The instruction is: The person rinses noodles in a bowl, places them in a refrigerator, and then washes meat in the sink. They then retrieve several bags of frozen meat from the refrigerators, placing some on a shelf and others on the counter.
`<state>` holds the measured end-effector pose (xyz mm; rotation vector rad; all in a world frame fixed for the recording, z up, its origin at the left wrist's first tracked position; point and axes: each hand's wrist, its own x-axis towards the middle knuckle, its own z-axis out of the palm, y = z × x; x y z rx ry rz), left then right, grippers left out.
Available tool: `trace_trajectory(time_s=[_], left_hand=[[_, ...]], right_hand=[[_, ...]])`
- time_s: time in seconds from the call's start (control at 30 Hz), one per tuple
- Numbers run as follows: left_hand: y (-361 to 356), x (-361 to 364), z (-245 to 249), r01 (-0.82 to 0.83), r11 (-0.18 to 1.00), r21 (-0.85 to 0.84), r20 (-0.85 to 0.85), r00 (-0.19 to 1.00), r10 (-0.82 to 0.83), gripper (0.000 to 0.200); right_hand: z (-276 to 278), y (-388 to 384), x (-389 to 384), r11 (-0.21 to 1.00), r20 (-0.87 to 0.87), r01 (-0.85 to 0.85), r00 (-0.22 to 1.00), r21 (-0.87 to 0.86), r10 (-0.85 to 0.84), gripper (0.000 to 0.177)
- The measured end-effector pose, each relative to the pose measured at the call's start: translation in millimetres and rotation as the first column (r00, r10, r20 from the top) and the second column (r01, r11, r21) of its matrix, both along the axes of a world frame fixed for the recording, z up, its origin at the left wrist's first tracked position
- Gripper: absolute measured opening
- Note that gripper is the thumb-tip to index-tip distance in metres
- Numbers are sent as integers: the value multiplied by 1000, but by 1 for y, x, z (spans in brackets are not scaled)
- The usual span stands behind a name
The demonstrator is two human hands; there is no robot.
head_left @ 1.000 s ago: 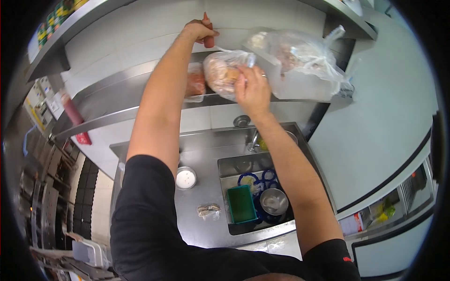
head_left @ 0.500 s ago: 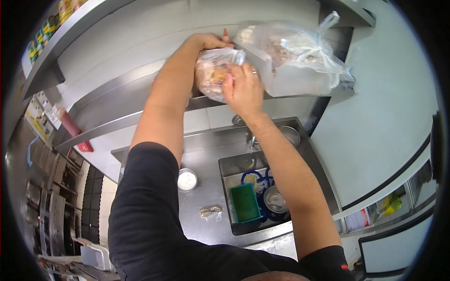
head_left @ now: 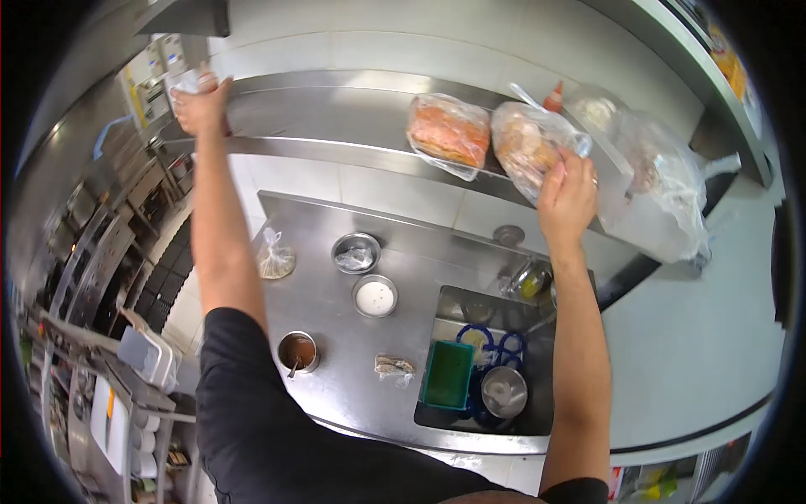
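Observation:
My right hand (head_left: pixel 569 197) pinches the lower right side of a clear plastic bag (head_left: pixel 525 147) of pale and orange food on the wall shelf. Just left of it lies a second bag (head_left: pixel 449 130), with orange-pink food inside. My left arm reaches far out to the shelf's left end. There my left hand (head_left: pixel 201 105) is closed around what looks like the red sauce squeeze bottle, mostly hidden behind the fingers. A large knotted plastic bag (head_left: pixel 663 181) stands right of my right hand, and an orange pointed nozzle (head_left: pixel 554 98) shows behind the bags.
Below the shelf (head_left: pixel 336 109), a steel counter (head_left: pixel 336 403) holds a tied bag (head_left: pixel 275 259), a bowl with plastic (head_left: pixel 356 253), a bowl of white stuff (head_left: pixel 374 296), a brown sauce pot (head_left: pixel 298 353) and a wrapped piece (head_left: pixel 393 366). In the sink sits a green container (head_left: pixel 448 375).
My left hand has left the bags and swung left to the shelf's end. My right hand stays on the bag. The view has turned left, showing more of the counter.

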<state>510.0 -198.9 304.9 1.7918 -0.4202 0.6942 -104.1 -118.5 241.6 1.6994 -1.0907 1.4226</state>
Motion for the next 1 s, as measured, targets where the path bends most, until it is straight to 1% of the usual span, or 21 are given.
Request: trace_trajectory(time_s=[0.03, 0.07, 0.1, 0.2, 0.23, 0.27, 0.3, 0.33, 0.43, 0.57, 0.63, 0.67, 0.7, 0.73, 0.77, 0.8, 0.87, 0.9, 0.93, 0.97, 1.0], left_hand=[[-18, 54, -5, 325, 939, 110, -107, 943, -314, 99], [-42, 92, -13, 619, 762, 187, -246, 781, -574, 90], [-54, 90, -19, 624, 777, 83, -212, 773, -598, 67], [-65, 9, 18, 781, 625, 0, 77, 623, -779, 53], [-81, -26, 37, 815, 578, 29, 61, 576, -815, 38], [-78, -85, 60, 912, 411, -12, 8, 411, -912, 38], [-79, -142, 73, 967, 254, -11, 96, 254, -963, 34], [-103, -180, 89, 992, 111, 63, -60, 114, -992, 36], [-98, -327, 109, 910, 33, 413, -151, 104, -983, 76], [-160, -440, 77, 880, -88, 466, -326, 79, -942, 68], [-182, -473, 49, 901, -228, 368, -340, -97, -935, 69], [-184, -480, 45, 864, -413, 288, -443, -263, -857, 65], [-188, -488, 42, 799, -572, 185, -541, -403, -738, 60], [-194, -489, 38, 634, -773, 6, -690, -557, -463, 51], [-183, -495, 47, 587, -803, -102, -769, -558, -311, 37], [-157, -497, 43, 529, -841, -113, -664, -670, -332, 38], [-167, -502, 44, 533, -846, -7, -574, -695, -433, 44], [-173, -503, 47, 536, -840, 89, -561, -670, -487, 43], [-187, -501, 51, 544, -816, 197, -523, -646, -556, 41], [-200, -492, 61, 576, -744, 337, -455, -592, -665, 40], [-209, -484, 69, 617, -611, 496, -322, -523, -789, 38]], right_hand=[[-3, 0, -2, 1000, 8, 17, 1000, -11, -17, 27], [-4, 3, -5, 999, 12, 34, 999, 15, -34, 27], [-4, 3, -4, 998, 18, 42, 999, 35, -43, 27], [-1, 3, 1, 999, 47, 31, 998, 34, -33, 27], [-2, 4, 2, 999, 54, 25, 998, 31, -27, 27], [-4, 3, 1, 999, 52, 28, 998, 30, -30, 27], [-5, 1, -1, 999, 48, 28, 998, 29, -29, 27], [-4, 1, -1, 999, 45, 25, 999, 22, -26, 27], [-3, 4, -1, 999, 47, 13, 999, 39, -15, 27], [-4, 0, -7, 1000, 20, -4, 1000, -17, 4, 29], [-8, -4, -9, 998, 21, -3, 1000, -63, 4, 30], [-10, -7, -9, 995, 26, 9, 1000, -95, -7, 30], [-10, -7, -8, 996, 51, -15, 999, -85, 19, 30], [-10, -7, -9, 997, 79, -23, 996, -77, 29, 29], [-5, 1, -9, 996, 112, -94, 989, 5, 92, 22], [0, 13, -4, 961, 267, -228, 946, 158, 181, 19], [-4, 23, -4, 945, 310, -324, 904, 47, 295, 24], [-11, 1, 0, 953, 330, -270, 894, -139, 302, 23], [-11, -4, -5, 948, 216, -308, 923, -83, 319, 28], [-12, -20, -8, 920, 167, -361, 927, 156, 335, 30], [-19, -39, -8, 986, 34, -149, 989, 74, 147, 34]])
